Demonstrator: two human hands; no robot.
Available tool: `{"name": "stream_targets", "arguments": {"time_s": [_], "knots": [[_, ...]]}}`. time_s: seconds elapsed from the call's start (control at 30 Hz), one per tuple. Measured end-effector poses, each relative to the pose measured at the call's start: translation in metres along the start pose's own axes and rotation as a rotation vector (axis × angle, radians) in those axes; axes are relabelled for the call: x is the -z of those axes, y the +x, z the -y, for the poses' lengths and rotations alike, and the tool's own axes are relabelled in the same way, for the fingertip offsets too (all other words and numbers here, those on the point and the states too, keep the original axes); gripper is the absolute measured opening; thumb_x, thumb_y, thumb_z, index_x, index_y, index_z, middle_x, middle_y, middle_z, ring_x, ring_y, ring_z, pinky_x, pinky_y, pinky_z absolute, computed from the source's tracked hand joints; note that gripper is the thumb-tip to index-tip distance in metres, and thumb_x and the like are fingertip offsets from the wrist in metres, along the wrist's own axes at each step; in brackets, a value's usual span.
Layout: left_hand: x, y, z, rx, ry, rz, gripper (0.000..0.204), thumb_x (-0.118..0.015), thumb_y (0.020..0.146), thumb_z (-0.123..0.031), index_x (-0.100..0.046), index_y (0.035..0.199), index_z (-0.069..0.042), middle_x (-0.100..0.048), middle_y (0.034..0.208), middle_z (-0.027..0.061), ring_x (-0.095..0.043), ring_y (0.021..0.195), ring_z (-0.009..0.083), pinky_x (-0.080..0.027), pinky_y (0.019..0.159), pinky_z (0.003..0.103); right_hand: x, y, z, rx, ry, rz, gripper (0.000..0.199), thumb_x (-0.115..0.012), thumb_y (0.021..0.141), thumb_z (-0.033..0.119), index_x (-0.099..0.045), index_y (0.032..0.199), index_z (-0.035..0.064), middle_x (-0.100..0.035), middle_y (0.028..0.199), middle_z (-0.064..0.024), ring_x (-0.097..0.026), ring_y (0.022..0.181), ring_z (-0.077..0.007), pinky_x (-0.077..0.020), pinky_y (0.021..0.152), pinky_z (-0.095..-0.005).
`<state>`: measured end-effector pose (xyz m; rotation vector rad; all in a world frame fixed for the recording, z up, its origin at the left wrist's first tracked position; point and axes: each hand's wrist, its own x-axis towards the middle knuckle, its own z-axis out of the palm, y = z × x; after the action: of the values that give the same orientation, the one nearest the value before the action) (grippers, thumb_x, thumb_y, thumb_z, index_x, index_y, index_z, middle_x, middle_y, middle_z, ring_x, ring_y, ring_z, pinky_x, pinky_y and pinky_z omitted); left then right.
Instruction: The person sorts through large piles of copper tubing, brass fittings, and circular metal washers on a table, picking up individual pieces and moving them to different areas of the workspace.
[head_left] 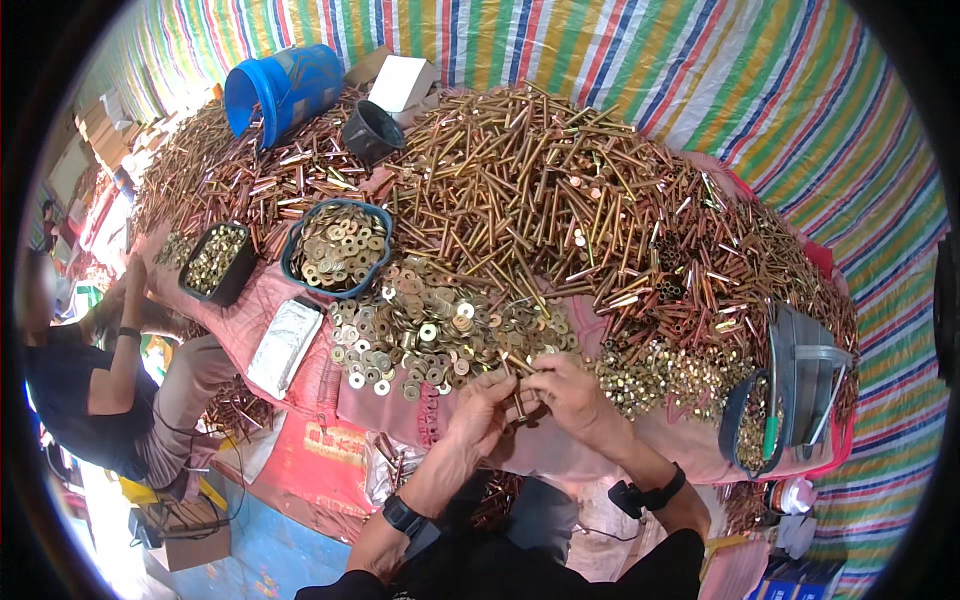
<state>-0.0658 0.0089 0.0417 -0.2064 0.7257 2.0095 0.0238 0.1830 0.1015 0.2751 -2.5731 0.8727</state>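
Close together over the near edge of the heap, my two hands work on small metal parts. My left hand is closed round a brass-coloured bolt, its flanged end pointing down. Beside it my right hand pinches a short brass-coloured metal piece; the fingers cover much of it, so its kind is unclear. Just beyond the hands lie loose flat washers. To the right of my right hand spreads a pile of small nuts. A large mound of long bolts and tubes rises behind.
A washer-filled tub and a black nut tub stand left, near a silvery packet. Farther back are a blue bucket and a black cup. Grey containers stand right. Another person sits left.
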Motion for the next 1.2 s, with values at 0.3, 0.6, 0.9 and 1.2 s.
{"name": "stream_targets", "arguments": {"time_s": [0.3,0.6,0.9,1.2], "knots": [[-0.013,-0.03,0.006,-0.657,0.669,-0.144,0.019,-0.065,0.104,0.0,-0.06,0.122,0.001,-0.077,0.109,0.0109,-0.073,0.091,0.015,-0.059,0.073,0.028,-0.016,-0.013,-0.013,-0.603,0.62,-0.174,0.021,-0.073,0.095,0.002,-0.072,0.117,0.001,-0.068,0.1,-0.0099,-0.069,0.082,-0.0143,-0.0564,0.072,-0.0271],[-0.007,-0.013,0.018,-0.921,1.132,0.069,0.053,-0.063,0.098,0.01,-0.058,0.149,-0.002,-0.061,0.149,0.0241,-0.053,0.146,0.037,-0.044,0.119,0.041,-0.015,0.003,-0.006,-0.552,0.403,-0.018,0.037,-0.08,0.092,0.01,-0.069,0.126,0.0011,-0.07,0.108,-0.0121,-0.072,0.096,-0.0187,-0.0594,0.083,-0.0318],[0.0,0.0,0.018,-0.926,1.242,0.014,0.066,-0.06,0.089,0.013,-0.046,0.152,0.0,-0.057,0.146,0.0256,-0.055,0.139,0.0441,-0.044,0.118,0.045,-0.015,-0.008,0.012,-0.421,0.636,-0.016,0.075,-0.069,0.096,0.004,-0.034,0.162,-0.0014,-0.061,0.145,-0.0277,-0.067,0.125,-0.0314,-0.052,0.111,-0.0396],[-0.003,0.01,0.018,-0.958,1.125,-0.032,0.029,-0.049,0.107,-0.003,-0.049,0.136,-0.001,-0.063,0.11,0.0127,-0.063,0.094,0.0182,-0.053,0.083,0.034,-0.014,-0.028,0.007,-0.309,-0.125,-0.155,0.026,-0.078,0.085,0.012,-0.075,0.11,0.0057,-0.067,0.098,-0.0181,-0.067,0.093,-0.0396,-0.0554,0.081,-0.0452]]}}
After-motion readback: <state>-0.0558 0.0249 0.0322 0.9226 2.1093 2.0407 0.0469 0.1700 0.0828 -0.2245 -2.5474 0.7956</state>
